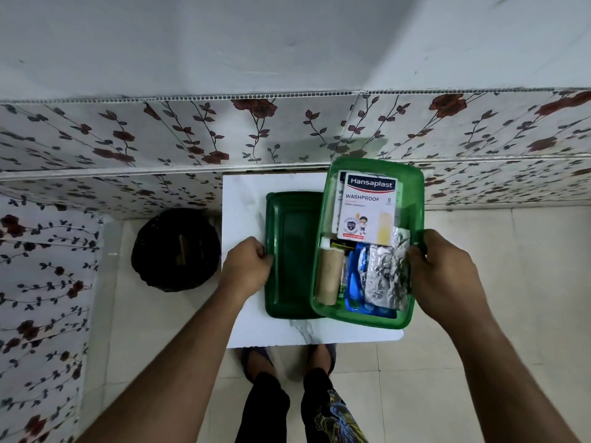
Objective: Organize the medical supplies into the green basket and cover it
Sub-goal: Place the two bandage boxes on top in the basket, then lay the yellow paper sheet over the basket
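Observation:
The green basket [412, 187] stands on the right side of a small white table [243, 199]. Inside it lie Hansaplast plaster boxes [367, 209], a beige bandage roll [327, 276], blue packets [355, 282] and a silver foil pack [383, 276]. My right hand [444, 276] grips the basket's right rim by its handle. The dark green lid [291, 251] lies upside down on the table to the left, its right edge tucked under the basket. My left hand [248, 266] holds the lid's left edge.
A black round bin [176, 251] stands on the tiled floor left of the table. Flower-patterned panels [160, 135] run behind and to the left. My feet [287, 359] are just under the table's near edge.

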Motion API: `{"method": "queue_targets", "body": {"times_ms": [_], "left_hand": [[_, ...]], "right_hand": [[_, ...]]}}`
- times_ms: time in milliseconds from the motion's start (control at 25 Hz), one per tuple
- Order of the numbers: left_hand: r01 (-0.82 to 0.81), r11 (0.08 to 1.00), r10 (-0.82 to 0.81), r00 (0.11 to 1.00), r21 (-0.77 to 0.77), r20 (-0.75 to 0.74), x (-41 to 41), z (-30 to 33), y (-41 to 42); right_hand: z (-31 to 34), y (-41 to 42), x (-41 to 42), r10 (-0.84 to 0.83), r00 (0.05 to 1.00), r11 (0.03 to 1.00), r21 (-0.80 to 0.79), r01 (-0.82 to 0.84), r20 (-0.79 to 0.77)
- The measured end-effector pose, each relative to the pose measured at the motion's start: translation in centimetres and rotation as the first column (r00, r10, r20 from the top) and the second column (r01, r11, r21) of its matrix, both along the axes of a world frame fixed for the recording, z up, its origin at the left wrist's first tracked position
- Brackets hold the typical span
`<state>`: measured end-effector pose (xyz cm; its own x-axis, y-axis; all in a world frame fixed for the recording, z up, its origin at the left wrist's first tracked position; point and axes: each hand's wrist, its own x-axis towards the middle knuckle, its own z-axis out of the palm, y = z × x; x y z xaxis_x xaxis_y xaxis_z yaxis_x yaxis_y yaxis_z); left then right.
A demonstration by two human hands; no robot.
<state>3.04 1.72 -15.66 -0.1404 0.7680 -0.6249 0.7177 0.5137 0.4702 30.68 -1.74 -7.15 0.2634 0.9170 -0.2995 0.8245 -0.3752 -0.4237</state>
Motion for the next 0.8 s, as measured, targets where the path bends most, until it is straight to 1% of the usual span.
{"method": "queue_targets", "body": {"times_ms": [80,120,160,280,360,400,480,600,680,720,760,800], "left_hand": [[-0.051,0.998,0.053,0.995,-0.031,0.083,-0.6,1.4,-0.2],[-0.089,0.996,0.090,0.990,-0.012,0.113,-1.2,2.4,-0.4],[-0.131,0.991,0.125,0.985,0.040,0.120,-2.0,3.6,-0.6],[-0.192,0.942,0.194,0.981,0.276,0.021,-4.8,8.0,-1.3],[-0.170,0.916,0.192,0.981,0.363,-0.027,-5.4,10.2,-1.7],[-0.130,0.908,0.164,0.985,0.399,-0.054,-5.2,11.0,-1.8],[0.004,0.887,0.073,0.986,0.462,-0.148,-4.2,12.3,-1.8],[0.228,0.853,-0.074,0.944,0.470,-0.323,-1.9,12.8,-1.6],[0.339,0.832,-0.146,0.897,0.439,-0.417,0.3,12.6,-1.8],[0.379,0.825,-0.172,0.875,0.420,-0.453,1.6,12.5,-1.9],[0.410,0.819,-0.192,0.855,0.402,-0.482,2.9,12.5,-2.1],[0.438,0.809,-0.206,0.836,0.393,-0.508,4.2,12.5,-2.3]], "right_hand": [[-0.2,-0.7,0.9,-0.025,0.999,0.998,-0.056,0.026,0.021],[-0.4,-1.1,1.0,-0.026,1.000,0.997,-0.077,0.028,0.017],[-0.6,-1.5,0.9,-0.026,1.000,0.995,-0.095,0.025,-0.002],[-1.4,-1.9,-1.4,-0.012,0.996,0.989,-0.145,0.000,-0.084],[-2.2,-1.6,-3.3,0.006,0.992,0.987,-0.161,-0.027,-0.128],[-2.7,-1.4,-4.2,0.013,0.989,0.987,-0.158,-0.036,-0.146],[-3.4,-0.7,-5.4,0.012,0.984,0.988,-0.153,-0.039,-0.176],[-3.7,-0.1,-5.9,-0.019,0.976,0.987,-0.157,-0.015,-0.218],[-3.0,-0.1,-5.6,-0.055,0.983,0.996,-0.073,0.042,-0.177],[-2.4,-0.2,-5.3,-0.088,0.976,0.996,-0.002,0.089,-0.200],[-1.7,-0.2,-5.1,-0.126,0.950,0.989,0.044,0.144,-0.285],[-1.2,-0.1,-4.8,-0.161,0.896,0.980,0.041,0.195,-0.414]]}}
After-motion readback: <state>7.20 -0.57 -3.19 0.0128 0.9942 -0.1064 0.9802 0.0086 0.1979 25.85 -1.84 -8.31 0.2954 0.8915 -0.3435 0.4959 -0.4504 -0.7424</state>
